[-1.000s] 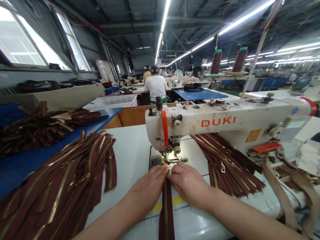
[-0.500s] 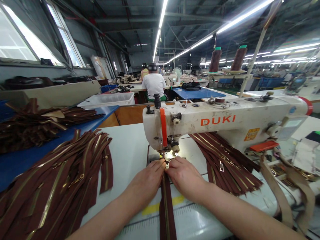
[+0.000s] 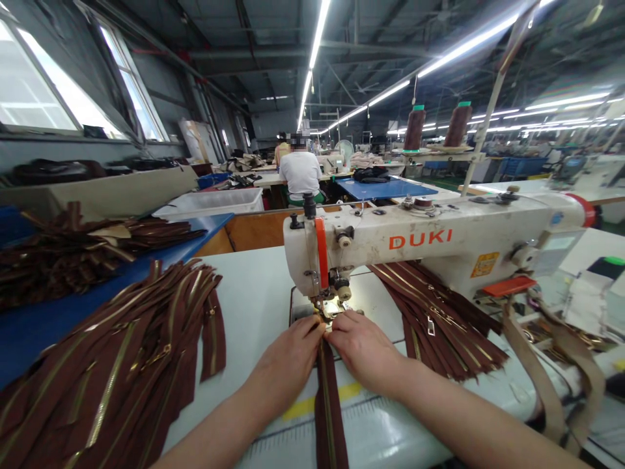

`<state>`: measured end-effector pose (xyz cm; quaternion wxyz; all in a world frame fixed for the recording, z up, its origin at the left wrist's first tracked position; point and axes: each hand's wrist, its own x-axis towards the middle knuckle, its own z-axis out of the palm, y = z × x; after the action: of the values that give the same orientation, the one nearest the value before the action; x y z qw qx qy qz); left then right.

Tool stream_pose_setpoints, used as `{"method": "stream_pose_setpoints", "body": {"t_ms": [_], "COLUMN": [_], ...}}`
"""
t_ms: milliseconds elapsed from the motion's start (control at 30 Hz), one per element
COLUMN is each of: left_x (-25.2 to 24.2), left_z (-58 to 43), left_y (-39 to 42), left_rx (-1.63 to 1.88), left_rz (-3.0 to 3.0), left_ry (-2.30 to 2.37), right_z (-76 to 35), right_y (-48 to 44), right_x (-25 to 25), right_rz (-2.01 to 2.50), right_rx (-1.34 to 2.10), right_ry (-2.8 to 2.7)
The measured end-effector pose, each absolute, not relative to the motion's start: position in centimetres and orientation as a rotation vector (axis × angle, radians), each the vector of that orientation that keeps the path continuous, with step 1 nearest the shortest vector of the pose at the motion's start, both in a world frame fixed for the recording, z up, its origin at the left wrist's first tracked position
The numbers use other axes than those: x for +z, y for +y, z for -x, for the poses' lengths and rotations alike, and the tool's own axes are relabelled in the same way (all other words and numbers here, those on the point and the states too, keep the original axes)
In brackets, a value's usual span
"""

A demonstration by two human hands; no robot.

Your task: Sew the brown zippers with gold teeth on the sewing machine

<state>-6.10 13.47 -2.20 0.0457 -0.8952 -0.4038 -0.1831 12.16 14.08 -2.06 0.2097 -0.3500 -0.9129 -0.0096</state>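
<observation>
A brown zipper (image 3: 330, 404) with a gold-coloured tooth line runs from the needle area down over the table's front edge. On its left side, my left hand (image 3: 296, 348) pinches the far end with thumb and fingers. My right hand (image 3: 364, 345) is closed on the same end from the right, its fingertips close to the left ones. Just beyond both hands is the lit presser foot of a white sewing machine (image 3: 420, 241). The fingers partly hide the zipper's end and whatever lies beneath it.
Brown zippers (image 3: 117, 365) lie heaped on the left of the table, and more zippers (image 3: 434, 319) fan out under the machine arm. A blue table (image 3: 29, 339) holds another pile. Beige straps (image 3: 537, 378) hang at right. A person (image 3: 300, 170) sits ahead.
The camera view has shifted slightly. Both hands stay at the needle area, drawn a little nearer to me, still gripping the zipper.
</observation>
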Motion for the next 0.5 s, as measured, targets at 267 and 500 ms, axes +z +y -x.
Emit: {"method": "stream_pose_setpoints", "body": {"t_ms": [267,500], "left_x": [-2.07,-1.98], "left_z": [5.88,5.84], "left_y": [13.42,13.54], "left_rx": [-0.573,-0.506], "left_rz": [2.778,2.759], "left_ry": [-1.299,-1.274], "right_z": [-12.2,-12.17], "right_y": [14.05,14.09], "right_x": [-2.17,-2.01], "right_rz": [0.968,0.993], "right_rx": [-0.035,-0.062], "right_ry": [-2.54,-2.559]}}
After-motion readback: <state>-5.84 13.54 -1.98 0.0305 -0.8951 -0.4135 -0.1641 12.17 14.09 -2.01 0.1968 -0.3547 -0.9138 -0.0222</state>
